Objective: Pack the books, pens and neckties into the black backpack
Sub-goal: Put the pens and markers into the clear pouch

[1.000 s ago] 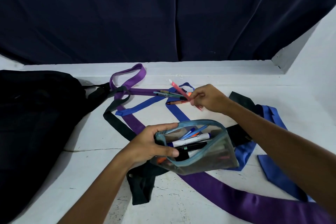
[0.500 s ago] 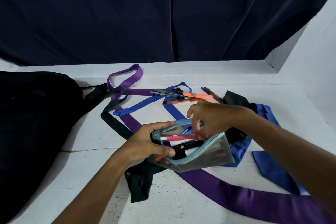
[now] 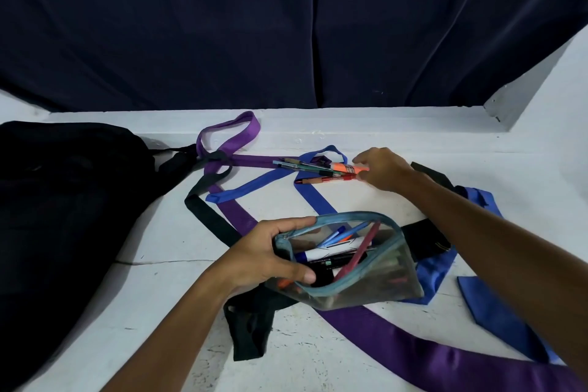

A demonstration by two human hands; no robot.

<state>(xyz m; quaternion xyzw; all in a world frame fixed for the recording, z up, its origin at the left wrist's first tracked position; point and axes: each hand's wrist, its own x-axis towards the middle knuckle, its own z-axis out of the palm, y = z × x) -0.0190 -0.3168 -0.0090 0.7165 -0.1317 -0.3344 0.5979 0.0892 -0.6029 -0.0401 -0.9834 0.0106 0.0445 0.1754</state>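
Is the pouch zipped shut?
No, the pouch gapes open in the left hand, with pens showing inside.

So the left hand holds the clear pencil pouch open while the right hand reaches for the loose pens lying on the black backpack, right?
Not quite. The loose pens lie on the white table, across the neckties, not on the black backpack, which sits off to the left. The head view shows it. The left hand does hold the clear pencil pouch open while the right hand reaches for them.
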